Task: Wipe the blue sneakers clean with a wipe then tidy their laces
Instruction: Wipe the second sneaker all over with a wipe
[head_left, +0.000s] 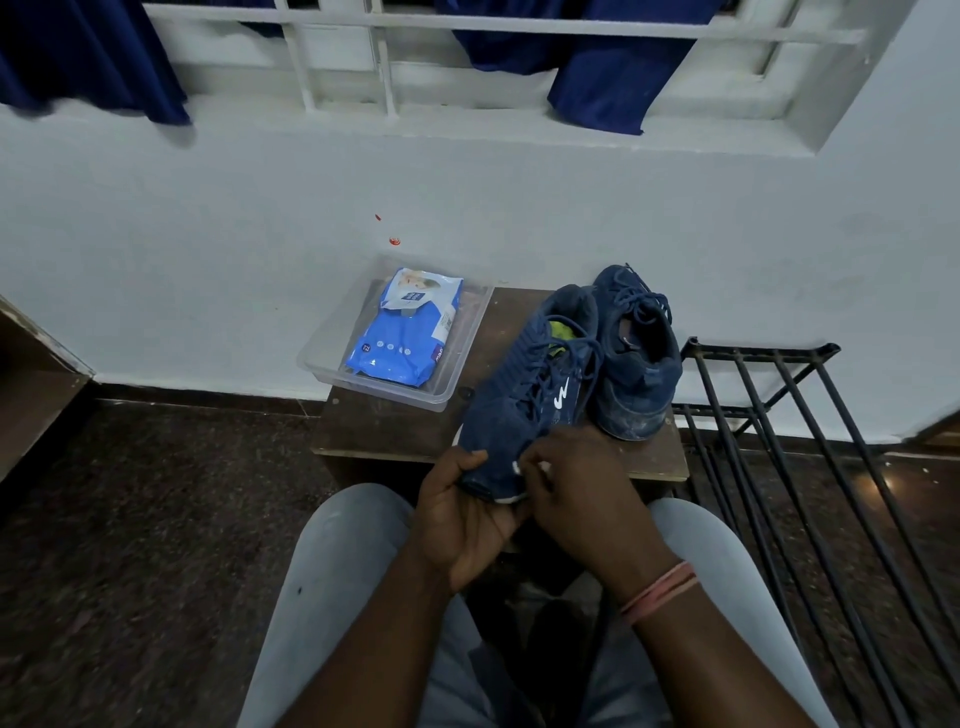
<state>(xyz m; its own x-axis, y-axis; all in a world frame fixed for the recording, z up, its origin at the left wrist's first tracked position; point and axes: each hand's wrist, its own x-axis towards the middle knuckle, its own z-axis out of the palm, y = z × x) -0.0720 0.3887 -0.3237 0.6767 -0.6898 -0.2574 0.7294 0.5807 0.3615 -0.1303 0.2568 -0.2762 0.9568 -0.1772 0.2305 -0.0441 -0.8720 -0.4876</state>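
- Head view: our left hand (462, 514) grips the toe of the near blue sneaker (524, 395) from below, thumb on the upper.
- Our right hand (576, 488) curls over the same toe; small white bits show at its fingers, probably a wipe (543, 466), mostly hidden.
- Sneaker's toe is lifted toward us, its heel end lies over the tabletop (395, 431).
- Second sneaker (636, 358) stands just beside it, sole edge looks dusty.
- Wipe pack (402, 332) lies in a clear tray (317, 358) left of the shoes.
- Step, as we judge: wiping the toe.
- Do it well: keep the left grip firm, rub along the sole edge, turn the shoe to reach each side.
- Laces (566, 358) loose, tidy later.
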